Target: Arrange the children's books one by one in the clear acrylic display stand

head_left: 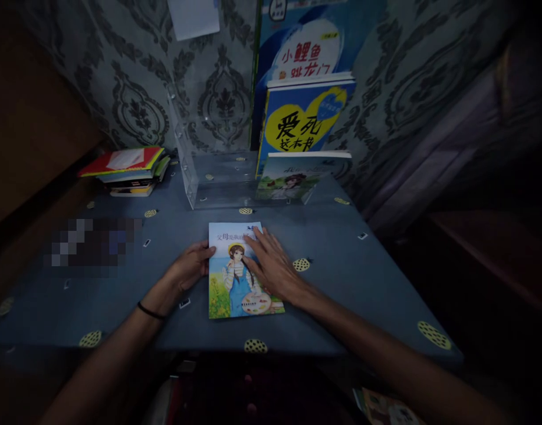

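A thin paperback book (239, 283) lies on the table, its cover showing a drawn girl in a yellow hat and blue overalls. My left hand (194, 264) holds the book's left edge, thumb on the cover and the other fingers curled at the side. Across the upper right of the cover rests my right hand (275, 265), its fingers stretched out and spread flat. Part of the title is hidden under those fingers.
Behind the book stands a clear acrylic rack (222, 195). Its right side holds a girl-cover book (288, 180), a blue-and-yellow book (306, 118) and a tall blue book (306, 53). A book stack (129, 168) sits back left on the blue tablecloth (341, 330). A pixelated patch covers something at left.
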`<action>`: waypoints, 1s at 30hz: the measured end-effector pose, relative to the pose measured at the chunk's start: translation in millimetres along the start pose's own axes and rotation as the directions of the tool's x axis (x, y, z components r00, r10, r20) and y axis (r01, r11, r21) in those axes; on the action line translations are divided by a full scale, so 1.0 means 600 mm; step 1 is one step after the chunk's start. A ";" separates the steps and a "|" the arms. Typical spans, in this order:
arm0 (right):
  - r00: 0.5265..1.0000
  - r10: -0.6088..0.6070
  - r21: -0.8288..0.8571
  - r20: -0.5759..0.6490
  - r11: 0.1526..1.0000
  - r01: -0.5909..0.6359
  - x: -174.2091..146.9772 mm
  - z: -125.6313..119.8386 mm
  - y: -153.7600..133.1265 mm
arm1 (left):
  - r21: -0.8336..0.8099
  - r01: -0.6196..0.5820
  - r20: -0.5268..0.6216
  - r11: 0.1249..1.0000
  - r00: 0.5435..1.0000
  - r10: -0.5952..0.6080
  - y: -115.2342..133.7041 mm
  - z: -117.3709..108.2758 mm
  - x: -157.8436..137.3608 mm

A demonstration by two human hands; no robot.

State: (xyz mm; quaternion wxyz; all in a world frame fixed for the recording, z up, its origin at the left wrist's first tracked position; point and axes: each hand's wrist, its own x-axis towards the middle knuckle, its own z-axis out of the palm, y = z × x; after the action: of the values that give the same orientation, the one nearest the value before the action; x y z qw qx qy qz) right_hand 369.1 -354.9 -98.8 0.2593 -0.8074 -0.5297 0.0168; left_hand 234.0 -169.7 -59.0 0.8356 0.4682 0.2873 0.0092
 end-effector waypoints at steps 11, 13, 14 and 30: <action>0.987 0.114 0.374 -0.112 0.925 -0.065 0.000 -0.013 0.019 | -0.037 -0.142 -0.023 0.989 0.990 0.142 -0.005 0.010 0.002; 0.977 0.150 0.438 -0.152 0.896 -0.069 0.004 -0.015 0.021 | 0.023 -0.172 -0.033 0.985 0.984 0.172 -0.006 0.005 0.008; 0.970 0.178 0.462 -0.164 0.883 -0.084 0.006 -0.015 0.022 | 0.060 -0.193 -0.041 0.979 0.980 0.195 -0.005 0.001 0.012; 0.833 0.406 0.884 0.375 0.113 -0.453 0.022 -0.056 0.000 | 0.942 -0.305 0.331 -0.139 0.777 0.535 0.036 -0.003 0.052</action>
State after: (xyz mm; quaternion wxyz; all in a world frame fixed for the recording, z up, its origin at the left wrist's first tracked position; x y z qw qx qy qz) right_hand 384.9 -356.6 -66.6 0.6628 -0.5988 -0.1575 0.4211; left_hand 264.6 -147.2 -57.3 0.1970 0.9666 0.1123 0.1192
